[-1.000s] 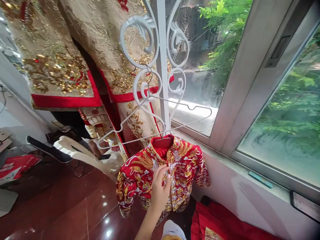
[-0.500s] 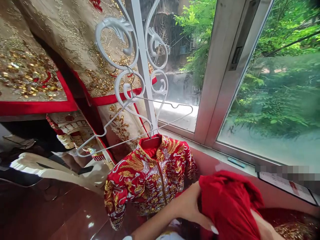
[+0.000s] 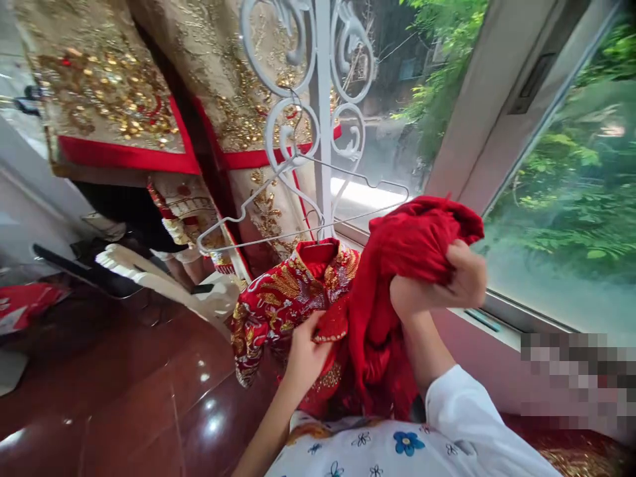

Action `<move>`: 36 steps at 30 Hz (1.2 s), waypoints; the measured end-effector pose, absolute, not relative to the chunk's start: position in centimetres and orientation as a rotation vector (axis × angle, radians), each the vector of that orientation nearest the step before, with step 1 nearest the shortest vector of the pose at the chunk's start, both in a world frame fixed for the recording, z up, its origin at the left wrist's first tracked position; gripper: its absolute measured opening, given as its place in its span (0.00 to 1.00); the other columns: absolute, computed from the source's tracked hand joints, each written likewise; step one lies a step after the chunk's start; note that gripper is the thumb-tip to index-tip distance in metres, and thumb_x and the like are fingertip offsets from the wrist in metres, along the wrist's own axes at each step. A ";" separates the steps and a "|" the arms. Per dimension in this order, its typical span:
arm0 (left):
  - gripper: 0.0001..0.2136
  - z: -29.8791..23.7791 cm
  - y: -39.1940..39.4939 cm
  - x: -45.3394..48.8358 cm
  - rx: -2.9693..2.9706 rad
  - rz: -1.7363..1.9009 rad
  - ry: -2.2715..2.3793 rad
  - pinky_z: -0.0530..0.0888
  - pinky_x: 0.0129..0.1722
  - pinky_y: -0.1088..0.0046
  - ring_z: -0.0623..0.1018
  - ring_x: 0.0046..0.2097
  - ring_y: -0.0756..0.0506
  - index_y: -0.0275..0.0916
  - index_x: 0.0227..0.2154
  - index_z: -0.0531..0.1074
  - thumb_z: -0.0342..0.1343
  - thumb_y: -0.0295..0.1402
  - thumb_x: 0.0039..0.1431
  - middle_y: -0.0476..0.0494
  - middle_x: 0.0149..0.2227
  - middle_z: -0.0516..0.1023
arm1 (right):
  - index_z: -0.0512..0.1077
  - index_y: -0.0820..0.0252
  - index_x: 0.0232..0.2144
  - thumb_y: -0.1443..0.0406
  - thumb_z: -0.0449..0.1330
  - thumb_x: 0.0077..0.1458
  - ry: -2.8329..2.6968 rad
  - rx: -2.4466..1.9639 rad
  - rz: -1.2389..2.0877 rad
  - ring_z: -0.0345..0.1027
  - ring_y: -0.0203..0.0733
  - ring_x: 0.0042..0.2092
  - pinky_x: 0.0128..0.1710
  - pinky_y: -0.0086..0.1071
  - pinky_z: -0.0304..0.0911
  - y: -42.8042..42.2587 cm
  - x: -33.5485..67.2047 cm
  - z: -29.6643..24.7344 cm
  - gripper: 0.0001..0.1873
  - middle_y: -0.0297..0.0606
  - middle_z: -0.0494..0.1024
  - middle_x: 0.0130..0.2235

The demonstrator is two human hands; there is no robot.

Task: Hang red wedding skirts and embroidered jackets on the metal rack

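Observation:
A bunched red garment (image 3: pixel 397 255) hangs between my two hands, its lower folds dropping toward my lap. My right hand (image 3: pixel 444 285) is wrapped around the gathered upper part, raised in front of the window. Lower and to the left, my left hand (image 3: pixel 309 354) pinches a beaded edge of the red garment. Behind it, a red jacket (image 3: pixel 283 301) embroidered in gold and silver hangs on a hanger, its right side covered by the garment. A bare wire hanger (image 3: pixel 248 245) hangs just above the jacket, touched by neither hand.
White scrollwork metal rack (image 3: pixel 324 132) bears the hangers. A cream-and-gold garment with red trim (image 3: pixel 124 156) hangs at the left. A pale curved chair-like piece (image 3: pixel 163 291) stands on the shiny dark red floor (image 3: pixel 163 411). The window frame (image 3: pixel 477 139) and sill are at the right.
My right hand has lifted the bunched red garment up and left. My left hand has shifted from the bunched cloth to a beaded edge. The view has turned slightly left.

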State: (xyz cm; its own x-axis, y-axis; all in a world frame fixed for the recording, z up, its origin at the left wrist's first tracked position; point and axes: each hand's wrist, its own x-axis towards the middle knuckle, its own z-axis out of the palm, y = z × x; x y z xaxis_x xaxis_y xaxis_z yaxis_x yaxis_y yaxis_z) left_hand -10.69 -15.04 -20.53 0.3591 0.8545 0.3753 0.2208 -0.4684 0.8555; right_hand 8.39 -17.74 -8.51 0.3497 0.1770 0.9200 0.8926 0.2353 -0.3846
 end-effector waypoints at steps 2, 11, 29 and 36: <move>0.14 -19.5 -14.3 -12.1 1.885 1.376 1.086 0.75 0.44 0.63 0.77 0.42 0.43 0.38 0.43 0.70 0.51 0.26 0.52 0.42 0.41 0.77 | 0.60 0.55 0.21 0.65 0.50 0.50 -0.853 -1.094 -0.864 0.56 0.39 0.25 0.26 0.35 0.57 -14.7 7.0 -7.6 0.07 0.34 0.52 0.22; 0.18 -19.4 -18.6 -8.2 2.165 1.480 1.436 0.75 0.41 0.62 0.74 0.45 0.40 0.37 0.46 0.63 0.58 0.36 0.53 0.36 0.43 0.70 | 0.70 0.57 0.25 0.69 0.50 0.53 -1.078 -1.282 -0.544 0.61 0.45 0.33 0.34 0.39 0.61 -9.4 4.0 -6.6 0.10 0.38 0.53 0.25; 0.09 -25.0 -16.9 -9.0 1.407 0.948 1.546 0.72 0.45 0.65 0.78 0.40 0.42 0.36 0.37 0.72 0.51 0.26 0.54 0.38 0.35 0.78 | 0.63 0.58 0.19 0.67 0.48 0.53 -0.805 -0.947 -1.021 0.46 0.34 0.23 0.25 0.29 0.51 -8.3 6.3 -6.9 0.12 0.34 0.49 0.21; 0.07 -18.5 -13.5 -16.5 0.729 1.339 1.248 0.75 0.47 0.63 0.78 0.45 0.40 0.38 0.29 0.69 0.55 0.35 0.47 0.42 0.31 0.78 | 0.62 0.57 0.24 0.73 0.53 0.48 -1.084 -0.969 -0.846 0.53 0.33 0.22 0.24 0.28 0.52 -10.6 8.1 -10.8 0.06 0.30 0.58 0.21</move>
